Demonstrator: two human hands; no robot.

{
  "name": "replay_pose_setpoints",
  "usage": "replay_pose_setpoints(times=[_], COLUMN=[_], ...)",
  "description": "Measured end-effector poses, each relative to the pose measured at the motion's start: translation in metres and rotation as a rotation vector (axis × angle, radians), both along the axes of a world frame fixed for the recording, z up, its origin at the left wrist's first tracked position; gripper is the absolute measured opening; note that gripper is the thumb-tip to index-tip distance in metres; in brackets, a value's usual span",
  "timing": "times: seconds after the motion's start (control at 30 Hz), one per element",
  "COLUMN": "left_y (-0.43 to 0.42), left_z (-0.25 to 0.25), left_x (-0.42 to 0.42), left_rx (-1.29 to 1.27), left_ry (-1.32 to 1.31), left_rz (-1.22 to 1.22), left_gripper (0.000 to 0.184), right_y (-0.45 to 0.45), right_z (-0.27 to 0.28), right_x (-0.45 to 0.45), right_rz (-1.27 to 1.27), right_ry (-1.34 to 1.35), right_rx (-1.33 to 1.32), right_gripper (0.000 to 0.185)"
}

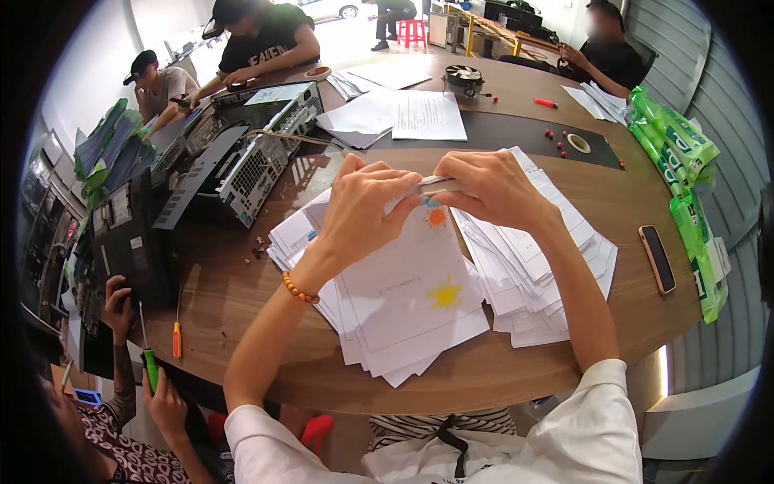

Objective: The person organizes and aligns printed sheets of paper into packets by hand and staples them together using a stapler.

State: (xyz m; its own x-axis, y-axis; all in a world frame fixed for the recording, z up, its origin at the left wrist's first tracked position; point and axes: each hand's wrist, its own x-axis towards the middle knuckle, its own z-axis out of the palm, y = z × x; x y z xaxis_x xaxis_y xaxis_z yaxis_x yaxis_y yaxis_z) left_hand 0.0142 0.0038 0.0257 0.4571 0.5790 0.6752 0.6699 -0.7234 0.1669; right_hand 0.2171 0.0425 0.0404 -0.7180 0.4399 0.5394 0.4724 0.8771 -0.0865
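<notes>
Above the paper stacks, my left hand (367, 202) and my right hand (492, 189) meet around a small, pale, flat object (438, 185), pinched between thumbs and fingers; what it is I cannot make out. Under my left hand lies a fanned stack of white sheets (395, 306), its top sheet marked with an orange splat and a yellow splat. Beneath my right forearm spreads a second loose pile of printed sheets (532, 282).
Opened computer cases (258, 177) stand at the left, near screwdrivers (177, 339) and a co-worker's hands. Behind are papers (429, 115), a fan (463, 78) and a tape ring (578, 143). A phone (657, 260) and green packs (673, 141) lie right. Other people sit around the table.
</notes>
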Motion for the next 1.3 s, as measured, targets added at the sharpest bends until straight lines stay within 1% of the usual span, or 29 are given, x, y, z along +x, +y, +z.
replay_pose_setpoints(times=[0.07,0.13,0.17,0.23,0.27,0.33,0.37,0.4,0.47,0.53,0.57,0.6,0.67,0.73,0.77,0.8,0.83,0.87,0.93,0.97,1.0,1.03,1.07,1.1,1.13,1.17,1.23,1.27,1.3], left_y=[0.003,0.008,0.010,0.011,0.013,0.018,0.022,0.022,0.022,0.019,0.019,0.022,0.028,0.031,0.034,0.035,0.033,0.033,0.036,0.037,0.036,0.035,0.034,0.035,0.036,0.037,0.033,0.031,0.028], left_z=[0.003,0.005,0.008,0.015,0.016,0.014,0.012,0.013,0.014,0.015,0.015,0.014,0.013,0.012,0.010,0.008,0.009,0.008,0.005,0.001,0.000,-0.001,-0.002,-0.007,-0.010,-0.012,-0.012,-0.010,-0.009], left_x=[-0.001,-0.011,-0.018,-0.033,-0.039,-0.048,-0.051,-0.051,-0.049,-0.046,-0.045,-0.045,-0.051,-0.061,-0.069,-0.075,-0.080,-0.084,-0.092,-0.094,-0.094,-0.095,-0.095,-0.096,-0.096,-0.095,-0.090,-0.086,-0.082], left_rx=[-0.005,-0.263,-0.263,-0.600,-0.600,-0.580,-0.628,-0.628,-0.645,-0.656,-0.663,-0.666,-0.689,-0.689,-0.687,-0.683,-0.713,-0.712,-0.787,-0.774,-0.775,-0.780,-0.784,-0.777,-0.782,-0.758,-0.737,-0.702,-0.666], left_ry=[-0.003,-0.129,-0.127,-0.130,-0.130,-0.252,-0.363,-0.364,-0.459,-0.486,-0.515,-0.510,-0.574,-0.603,-0.527,-0.453,-0.392,-0.397,-0.170,-0.148,-0.148,-0.036,0.077,0.108,0.112,0.172,0.231,0.295,0.358], left_rz=[-0.006,-0.057,-0.056,-0.033,-0.029,0.060,0.045,0.043,0.007,-0.006,-0.019,-0.024,-0.101,-0.120,-0.079,-0.035,0.058,0.062,0.214,0.281,0.282,0.316,0.349,0.363,0.364,0.366,0.375,0.388,0.401], left_gripper=[0.020,0.020,0.020,0.020,0.020,0.021,0.021,0.021,0.021,0.021,0.022,0.022,0.021,0.021,0.021,0.022,0.022,0.022,0.026,0.029,0.029,0.031,0.032,0.042,0.042,0.048,0.054,0.060,0.065], right_y=[0.001,0.005,0.007,0.007,0.007,0.016,0.021,0.024,0.030,0.014,0.012,0.011,0.010,0.023,0.029,0.015,0.017,0.019,0.027,0.037,0.044,0.050,0.051,0.039,0.032,0.036,0.048,0.049,0.046], right_z=[-0.002,-0.005,-0.004,0.001,0.008,0.011,0.000,-0.011,-0.021,0.003,0.002,0.001,0.000,0.008,0.012,0.021,0.019,0.015,0.003,-0.006,-0.009,-0.012,-0.015,-0.002,0.004,0.003,0.005,0.002,0.002], right_x=[0.000,-0.001,0.001,0.005,0.009,0.022,0.023,0.017,0.022,0.015,0.011,0.014,0.027,0.054,0.068,0.076,0.087,0.099,0.121,0.132,0.134,0.136,0.143,0.132,0.125,0.127,0.130,0.130,0.126], right_rz=[0.015,0.050,0.050,-0.107,-0.139,0.007,0.007,0.285,0.560,0.313,0.186,0.181,0.103,0.094,0.092,-0.075,-0.127,-0.124,-0.328,-0.327,-0.413,-0.496,-0.496,-0.593,-0.687,-0.684,-0.703,-0.696,-0.617], right_ry=[0.010,-0.011,-0.009,-0.042,0.001,0.130,0.127,0.226,0.327,-0.215,-0.272,-0.266,0.044,0.102,0.158,0.239,0.324,0.318,0.337,0.336,0.177,0.021,0.023,-0.035,-0.095,-0.096,-0.302,-0.304,-0.257], right_rx=[0.025,-0.050,-0.049,-0.263,-0.387,-0.806,-0.807,-0.751,-0.682,-1.012,-1.020,-1.022,-1.009,-1.045,-1.082,-1.057,-1.142,-1.142,-1.266,-1.267,-1.192,-1.111,-1.114,-1.064,-1.013,-1.018,-0.700,-0.703,-0.514], right_gripper=[0.030,0.032,0.032,0.033,0.034,0.035,0.035,0.036,0.036,0.031,0.032,0.032,0.039,0.037,0.037,0.037,0.039,0.039,0.042,0.042,0.042,0.043,0.043,0.043,0.043,0.043,0.043,0.043,0.047])
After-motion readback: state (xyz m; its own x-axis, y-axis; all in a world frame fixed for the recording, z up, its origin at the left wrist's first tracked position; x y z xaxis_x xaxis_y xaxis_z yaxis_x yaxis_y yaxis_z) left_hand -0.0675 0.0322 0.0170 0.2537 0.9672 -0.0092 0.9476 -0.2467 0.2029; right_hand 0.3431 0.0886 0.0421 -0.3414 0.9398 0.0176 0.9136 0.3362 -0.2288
